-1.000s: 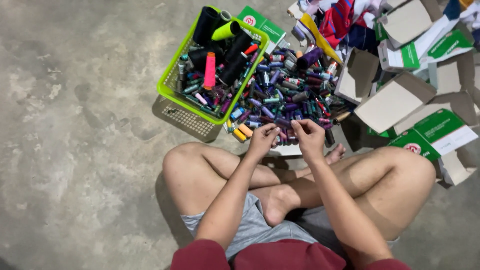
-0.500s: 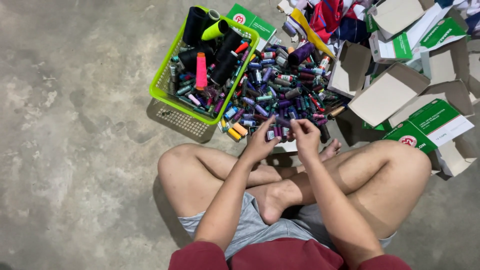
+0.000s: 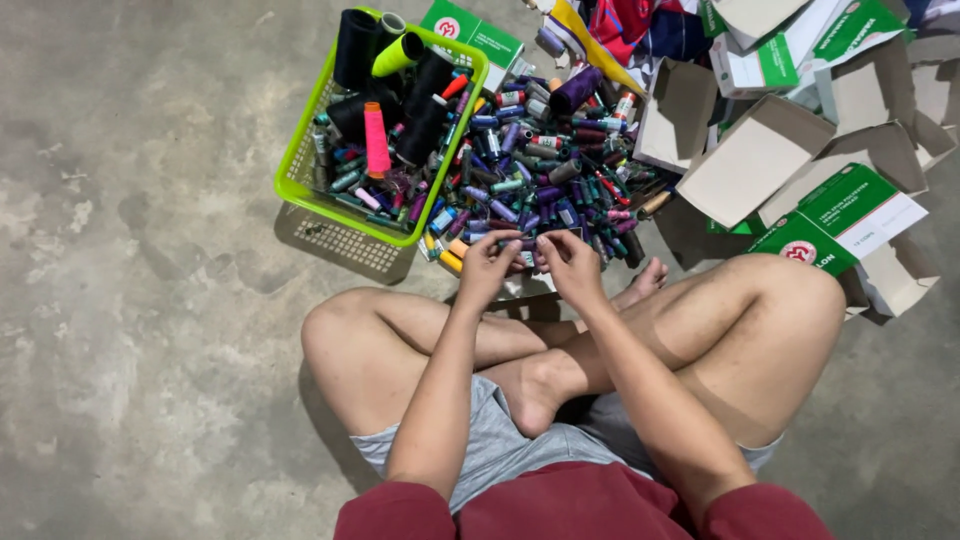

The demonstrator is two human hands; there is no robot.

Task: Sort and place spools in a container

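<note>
On the far left, bare concrete floor (image 3: 120, 300) is seen. Next, a lime-green basket (image 3: 300, 185) is set on it, loaded with tall black cones, a pink cone (image 3: 376, 140), a yellow-green cone (image 3: 398, 54) and small spools. Just beside its right wall, a big heap of thread spools (image 3: 545, 160) is spread out, mostly purple, blue and teal, with a few orange ones at the near edge.

At the heap's near edge, both hands are brought close together above crossed bare legs. The left hand (image 3: 487, 268) is curled, fingers narrowed and pinched on a small dark spool (image 3: 527, 243). The right hand (image 3: 570, 265) is met at that same spool, fingertips drawn in tight against it; which hand bears the grip cannot be told. The spool is held just over the pile's front rim, between the two thumbs.

Further right, open cardboard boxes (image 3: 750, 160) are scattered, some with green-and-white lids (image 3: 845, 215), and a bundle of coloured cloth (image 3: 640, 25) is glimpsed at the top.
</note>
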